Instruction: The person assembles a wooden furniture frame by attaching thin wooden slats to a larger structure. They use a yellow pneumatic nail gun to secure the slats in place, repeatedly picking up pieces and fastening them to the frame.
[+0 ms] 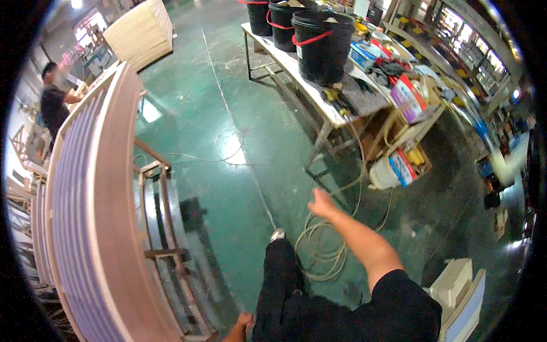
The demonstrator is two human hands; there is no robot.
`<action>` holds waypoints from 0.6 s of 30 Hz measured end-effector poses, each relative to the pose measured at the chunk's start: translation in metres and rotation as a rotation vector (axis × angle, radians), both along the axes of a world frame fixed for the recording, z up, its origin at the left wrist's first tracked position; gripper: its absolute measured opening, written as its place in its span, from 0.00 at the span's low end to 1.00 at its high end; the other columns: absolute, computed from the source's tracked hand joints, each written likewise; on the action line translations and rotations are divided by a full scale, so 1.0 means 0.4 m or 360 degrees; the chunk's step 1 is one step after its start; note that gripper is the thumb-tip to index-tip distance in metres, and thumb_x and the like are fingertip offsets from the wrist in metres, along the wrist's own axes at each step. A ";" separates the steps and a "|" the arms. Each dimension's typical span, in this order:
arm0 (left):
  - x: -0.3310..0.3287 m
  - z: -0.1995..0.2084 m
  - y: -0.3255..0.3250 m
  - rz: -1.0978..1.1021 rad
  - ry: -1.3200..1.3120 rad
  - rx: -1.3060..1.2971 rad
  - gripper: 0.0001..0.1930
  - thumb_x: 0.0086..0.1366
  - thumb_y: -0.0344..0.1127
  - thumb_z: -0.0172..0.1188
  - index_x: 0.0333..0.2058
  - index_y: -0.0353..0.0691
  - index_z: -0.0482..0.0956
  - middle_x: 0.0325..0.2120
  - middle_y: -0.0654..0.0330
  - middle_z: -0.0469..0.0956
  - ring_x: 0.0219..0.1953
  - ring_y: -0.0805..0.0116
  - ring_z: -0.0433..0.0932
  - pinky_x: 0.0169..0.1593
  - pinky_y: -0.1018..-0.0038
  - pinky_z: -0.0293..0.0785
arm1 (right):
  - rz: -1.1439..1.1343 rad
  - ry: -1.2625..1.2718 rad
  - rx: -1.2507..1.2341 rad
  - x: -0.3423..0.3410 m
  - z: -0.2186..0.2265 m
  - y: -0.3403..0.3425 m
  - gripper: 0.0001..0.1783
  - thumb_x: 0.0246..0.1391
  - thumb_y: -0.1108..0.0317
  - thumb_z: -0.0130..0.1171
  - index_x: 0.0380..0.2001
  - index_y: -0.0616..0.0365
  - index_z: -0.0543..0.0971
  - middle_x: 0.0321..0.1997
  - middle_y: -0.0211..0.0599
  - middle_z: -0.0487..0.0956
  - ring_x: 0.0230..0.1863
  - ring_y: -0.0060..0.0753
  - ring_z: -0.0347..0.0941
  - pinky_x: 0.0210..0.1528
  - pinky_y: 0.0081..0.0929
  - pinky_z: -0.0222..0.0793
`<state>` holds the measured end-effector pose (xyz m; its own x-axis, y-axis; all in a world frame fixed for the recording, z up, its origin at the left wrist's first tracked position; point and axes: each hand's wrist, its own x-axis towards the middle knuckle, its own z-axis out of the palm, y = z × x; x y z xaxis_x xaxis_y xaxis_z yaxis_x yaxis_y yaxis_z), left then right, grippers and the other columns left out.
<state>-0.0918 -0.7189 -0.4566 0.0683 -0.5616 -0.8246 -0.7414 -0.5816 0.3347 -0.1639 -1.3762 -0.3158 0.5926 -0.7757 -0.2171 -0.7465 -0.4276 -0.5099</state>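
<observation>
The right hand [322,205] reached forward above the green floor [239,211], nothing visible in it; whether its fingers were clenched, I could not tell. The pale, thin coiled hose [322,278] lay on the floor just below and beside it in view. The left hand [245,320] hung low, its grip unclear, near a brown slender-framed stand [165,252]. Ahead, 3 round black plastic buckets [322,54] with red handles stood on a white-topped desk [369,96].

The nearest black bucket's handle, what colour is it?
The handle is red; it shows best in the head view.
</observation>
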 end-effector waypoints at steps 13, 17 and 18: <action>-0.238 0.240 -0.024 0.1681 0.0501 0.0262 0.16 0.63 0.44 0.54 0.33 0.37 0.83 0.28 0.47 0.83 0.30 0.48 0.82 0.35 0.52 0.77 | -0.0022 0.0810 -0.0472 0.345 0.077 -0.931 0.28 0.52 0.58 0.64 0.53 0.63 0.76 0.51 0.55 0.79 0.48 0.56 0.77 0.50 0.50 0.74; -0.278 0.077 -0.043 0.1256 0.0412 -0.0013 0.15 0.64 0.43 0.56 0.37 0.37 0.83 0.27 0.46 0.82 0.29 0.50 0.81 0.32 0.52 0.77 | -0.0221 0.0942 -0.0412 0.240 0.126 -0.929 0.28 0.53 0.58 0.64 0.53 0.65 0.77 0.51 0.55 0.79 0.48 0.55 0.77 0.50 0.50 0.74; -0.304 0.046 -0.021 0.1210 0.0364 -0.0078 0.15 0.64 0.42 0.57 0.38 0.37 0.83 0.26 0.46 0.82 0.28 0.50 0.81 0.32 0.52 0.77 | -0.0239 0.0962 -0.0385 0.212 0.123 -0.907 0.28 0.53 0.57 0.63 0.53 0.65 0.77 0.51 0.55 0.79 0.48 0.55 0.78 0.50 0.50 0.74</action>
